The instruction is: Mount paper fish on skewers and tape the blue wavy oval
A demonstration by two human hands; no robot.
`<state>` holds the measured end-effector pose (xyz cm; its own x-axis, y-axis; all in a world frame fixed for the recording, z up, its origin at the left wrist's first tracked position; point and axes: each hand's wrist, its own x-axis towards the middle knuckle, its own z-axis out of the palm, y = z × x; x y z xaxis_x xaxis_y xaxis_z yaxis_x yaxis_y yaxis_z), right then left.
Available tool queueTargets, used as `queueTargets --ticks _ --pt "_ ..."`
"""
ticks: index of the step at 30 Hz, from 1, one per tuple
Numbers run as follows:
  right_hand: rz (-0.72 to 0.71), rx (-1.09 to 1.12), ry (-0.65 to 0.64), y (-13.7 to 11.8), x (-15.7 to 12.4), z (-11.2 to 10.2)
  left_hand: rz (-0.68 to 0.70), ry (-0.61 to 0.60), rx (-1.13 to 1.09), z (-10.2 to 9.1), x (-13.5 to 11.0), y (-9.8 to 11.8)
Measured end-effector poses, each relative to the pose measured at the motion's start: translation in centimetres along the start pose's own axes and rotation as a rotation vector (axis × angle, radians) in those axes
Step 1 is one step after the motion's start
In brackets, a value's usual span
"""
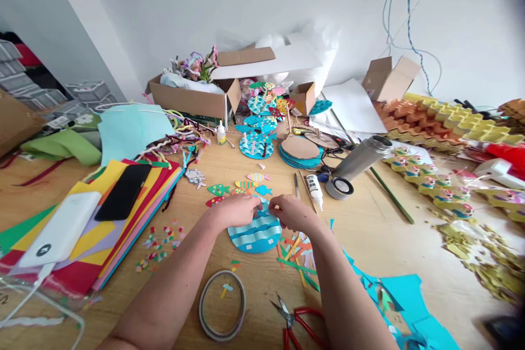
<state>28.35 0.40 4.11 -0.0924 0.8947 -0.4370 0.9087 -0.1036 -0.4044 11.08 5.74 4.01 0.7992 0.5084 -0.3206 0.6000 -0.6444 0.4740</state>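
A round blue disc (254, 243) with wavy light-blue paper strips (251, 229) across it lies on the table in front of me. Over its upper left edge, my left hand (241, 210) is closed, fingertips pinched together. My right hand (291, 212) is closed the same way at the upper right edge, its fingertips a short gap from the left ones. A pale bit shows between the hands, but what the fingers pinch is too small to make out. Just beyond lie several paper fish, among them a striped fish (258, 177), a green fish (219, 190) and a blue fish (263, 190).
Near me are a tape roll (200, 306) and red-handled scissors (289, 318). Paper scraps (296, 254) lie by my right forearm. A glue bottle (314, 190), a steel flask (363, 157) and stacked discs (301, 153) stand beyond. Coloured paper (164, 186) lies left.
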Motion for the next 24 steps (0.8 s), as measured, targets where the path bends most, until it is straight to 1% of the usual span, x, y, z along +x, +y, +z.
queueTargets --ticks 6,12,18,24 --pt "0.001 0.003 -0.008 -0.1 -0.1 -0.1 -0.003 0.003 0.047 0.1 0.0 0.2" --pt "0.012 0.037 -0.005 0.3 0.3 0.4 0.001 0.031 0.106 0.6 0.2 0.4" --pt "0.009 0.148 -0.018 0.8 0.8 0.8 0.003 0.054 0.155 0.9 0.2 0.3" --pt "-0.049 0.297 0.004 1.5 0.7 0.5 0.002 0.055 0.184 0.9 0.2 0.6"
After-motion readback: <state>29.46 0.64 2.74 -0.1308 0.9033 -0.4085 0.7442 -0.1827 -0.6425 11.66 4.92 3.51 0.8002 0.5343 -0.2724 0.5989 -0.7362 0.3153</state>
